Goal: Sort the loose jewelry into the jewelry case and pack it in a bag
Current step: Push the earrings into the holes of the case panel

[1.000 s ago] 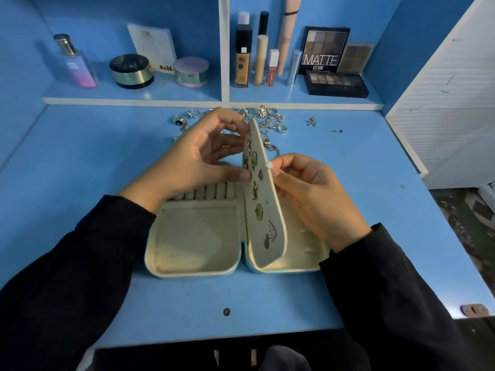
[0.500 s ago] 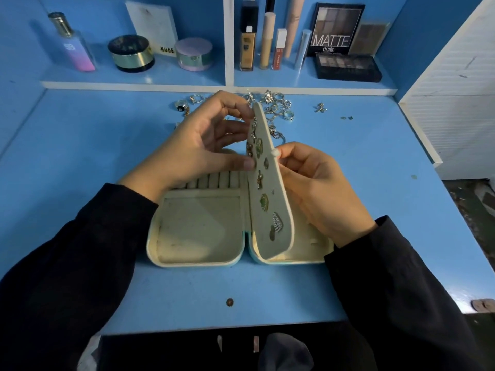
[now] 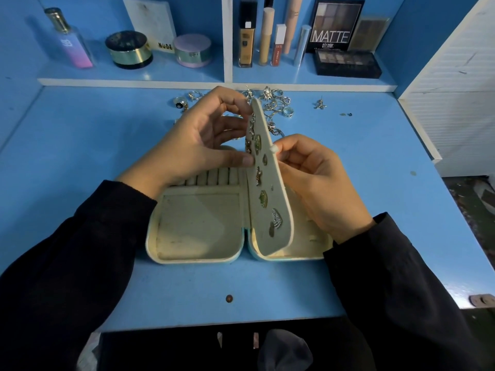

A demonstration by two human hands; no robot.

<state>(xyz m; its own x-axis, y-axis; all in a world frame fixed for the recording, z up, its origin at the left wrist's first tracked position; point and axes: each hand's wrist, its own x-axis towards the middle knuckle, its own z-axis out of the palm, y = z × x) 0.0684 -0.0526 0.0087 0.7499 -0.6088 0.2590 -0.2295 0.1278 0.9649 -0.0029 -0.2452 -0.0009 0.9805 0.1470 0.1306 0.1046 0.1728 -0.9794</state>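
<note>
A cream jewelry case (image 3: 198, 247) lies open on the blue desk, ring rolls along its left half's far edge. Its middle earring flap (image 3: 278, 210) stands upright, studded with several earrings. My left hand (image 3: 198, 148) holds the flap's left face, thumb by an earring and fingertips at the top edge. My right hand (image 3: 316, 180) sits behind the flap's right side, fingers curled against its edge near a small white nub. Loose rings and earrings (image 3: 276, 103) lie in a heap behind the case. No bag is in view.
A shelf at the back carries a perfume bottle (image 3: 71, 41), two round jars, lipsticks and tubes (image 3: 267, 36), and eyeshadow palettes (image 3: 345, 62). A single earring (image 3: 320, 104) lies apart to the right. A white cabinet (image 3: 460, 89) bounds the desk on the right.
The view has tilted down a little and the scene sits higher in frame. Both hands stay on the upright flap with only slight finger movement.
</note>
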